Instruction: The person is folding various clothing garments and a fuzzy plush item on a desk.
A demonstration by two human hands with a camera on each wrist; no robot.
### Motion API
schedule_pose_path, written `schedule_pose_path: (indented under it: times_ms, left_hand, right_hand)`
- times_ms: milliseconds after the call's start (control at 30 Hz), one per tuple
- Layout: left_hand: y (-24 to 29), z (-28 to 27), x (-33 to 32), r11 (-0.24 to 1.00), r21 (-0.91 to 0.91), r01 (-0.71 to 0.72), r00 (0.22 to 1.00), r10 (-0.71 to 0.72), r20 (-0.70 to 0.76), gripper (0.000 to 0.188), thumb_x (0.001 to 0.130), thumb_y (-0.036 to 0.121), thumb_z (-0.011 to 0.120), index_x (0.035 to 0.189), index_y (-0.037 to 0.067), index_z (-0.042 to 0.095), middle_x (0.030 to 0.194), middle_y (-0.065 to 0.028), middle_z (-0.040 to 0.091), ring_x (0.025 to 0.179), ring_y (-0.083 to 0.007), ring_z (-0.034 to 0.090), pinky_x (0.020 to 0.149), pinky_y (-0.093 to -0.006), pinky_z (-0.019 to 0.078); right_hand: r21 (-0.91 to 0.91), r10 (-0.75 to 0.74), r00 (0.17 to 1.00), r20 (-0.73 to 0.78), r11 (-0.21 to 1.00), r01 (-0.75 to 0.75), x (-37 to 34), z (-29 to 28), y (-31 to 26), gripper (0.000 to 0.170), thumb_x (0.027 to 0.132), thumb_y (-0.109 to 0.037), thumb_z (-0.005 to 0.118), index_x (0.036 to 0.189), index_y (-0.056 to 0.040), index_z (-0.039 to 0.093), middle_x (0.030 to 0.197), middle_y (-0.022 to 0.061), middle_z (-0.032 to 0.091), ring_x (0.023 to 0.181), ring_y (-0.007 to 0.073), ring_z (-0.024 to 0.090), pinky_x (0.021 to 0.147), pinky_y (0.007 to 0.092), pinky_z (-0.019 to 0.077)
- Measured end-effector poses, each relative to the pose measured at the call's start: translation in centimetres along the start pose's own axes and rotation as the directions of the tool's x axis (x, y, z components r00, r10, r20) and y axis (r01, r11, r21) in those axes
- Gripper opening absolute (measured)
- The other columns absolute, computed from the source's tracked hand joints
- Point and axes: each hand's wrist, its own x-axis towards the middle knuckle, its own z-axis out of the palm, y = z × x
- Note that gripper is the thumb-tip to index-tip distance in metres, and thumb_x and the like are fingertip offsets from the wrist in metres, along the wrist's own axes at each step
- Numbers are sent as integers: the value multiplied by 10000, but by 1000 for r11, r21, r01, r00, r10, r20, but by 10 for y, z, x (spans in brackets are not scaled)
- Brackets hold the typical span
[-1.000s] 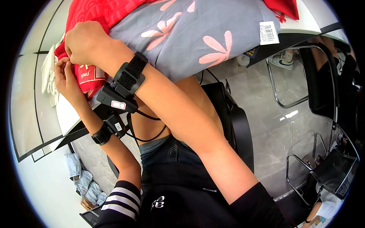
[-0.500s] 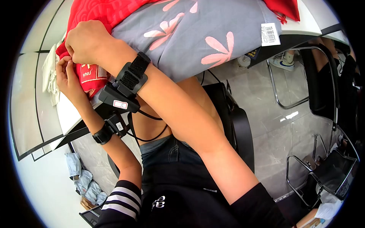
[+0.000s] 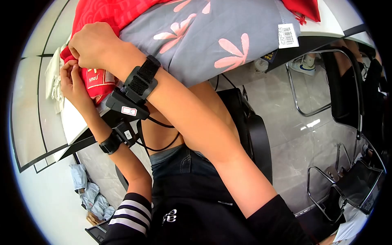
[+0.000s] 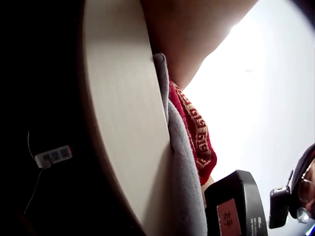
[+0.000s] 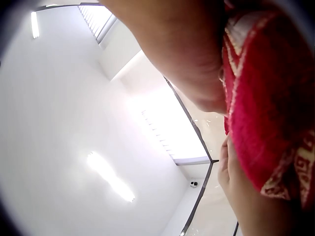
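Note:
A red plush cloth with gold lettering and trim lies at the table's left edge. My right hand bends over it from above, its fingers curled in at the cloth's edge. Just below, the left hand pinches at the same edge with bent fingers, its fingertips close under the right hand's. The right hand hides part of the grip. In the right wrist view the red cloth hangs in front of both hands. Grey fabric with pink flowers and a white barcode tag spreads beside the right forearm.
More red fabric is heaped at the top. Cream cloth lies left of the hands, on the white table. A power strip shows below the tabletop. Chairs stand to the right, and wrapped bags lie on the floor.
Both hands stay at the edge of the red cloth with hardly any movement. The lettered part of the cloth shifts slightly, and the head view drifts a little.

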Motion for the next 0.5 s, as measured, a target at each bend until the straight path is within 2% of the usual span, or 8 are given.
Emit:
schedule_pose_path:
  times_ms: [100, 167, 333, 500]
  left_hand:
    - [1, 0, 0, 1000, 17, 22, 1000, -22, 10, 169, 938, 78, 532, 1024, -34, 623, 979, -80, 646, 907, -131, 598, 849, -268, 479]
    - [6, 2, -1, 1000, 1, 9, 1000, -9, 3, 127, 942, 27, 522, 998, -51, 604, 956, -73, 640, 866, -115, 588, 817, -246, 479]
    - [7, 2, -2, 1000, -1, 12, 1000, -12, 0, 129, 943, 29, 520, 1000, -52, 603, 956, -73, 639, 869, -117, 588, 817, -248, 479]
    - [5, 2, -2, 1000, -10, 17, 1000, -17, 9, 130, 944, 32, 519, 1000, -51, 601, 957, -78, 636, 879, -118, 588, 823, -248, 479]
  right_hand:
    - [-12, 4, 1000, 30, 1000, -3, 1, -1, -1, 65, 682, -208, 698, 719, -189, 749, 734, 52, 707, 745, 245, 687, 677, 371, 528]
    - [-19, 6, 999, 46, 1000, -5, 0, -2, -1, 70, 683, -206, 696, 723, -191, 752, 733, 51, 707, 745, 246, 687, 680, 372, 530]
    - [-49, 14, 997, 81, 999, -10, 0, -5, -1, 105, 685, -200, 692, 760, -199, 766, 740, 48, 710, 748, 246, 689, 676, 371, 533]
    - [-12, -2, 1000, 27, 1000, 3, 0, -2, -1, 95, 690, -202, 697, 762, -185, 757, 735, 53, 709, 745, 248, 690, 666, 370, 533]
